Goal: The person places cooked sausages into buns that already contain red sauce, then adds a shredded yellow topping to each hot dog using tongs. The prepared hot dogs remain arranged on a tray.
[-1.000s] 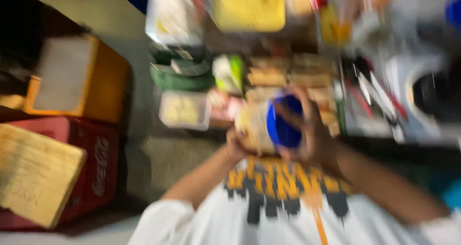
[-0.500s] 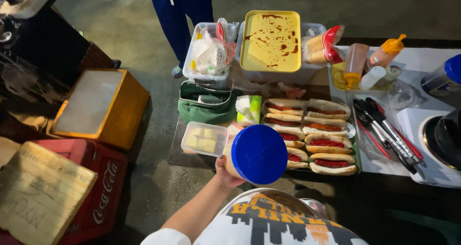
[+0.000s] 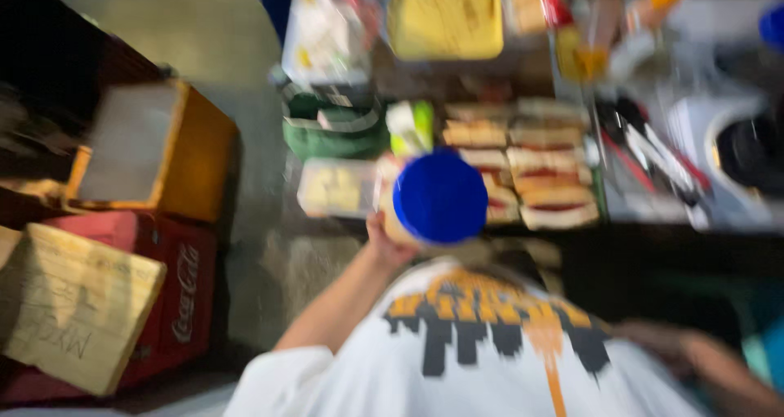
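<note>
My left hand [image 3: 382, 239] is raised in front of my chest and grips a jar with a round blue lid [image 3: 439, 196]. The lid faces the camera and hides most of the jar. It hangs over the near edge of a tray of filled hot dog buns [image 3: 531, 168]. My right hand [image 3: 653, 339] is low at the right, beside my white printed shirt, well away from the jar. It is blurred and nothing shows in it.
A clear tub of pale yellow pieces [image 3: 335, 188] and a green bag [image 3: 331, 131] lie left of the buns. A yellow tray [image 3: 445, 13], bottles, tongs [image 3: 653, 156] and a white appliance [image 3: 735, 147] are behind and right. An orange crate [image 3: 163, 151], a red crate [image 3: 175, 294] and a wooden board [image 3: 73, 303] stand left.
A second ago both hands were on the jar. My right hand has let go and dropped to the lower right; my left hand alone holds the jar up.
</note>
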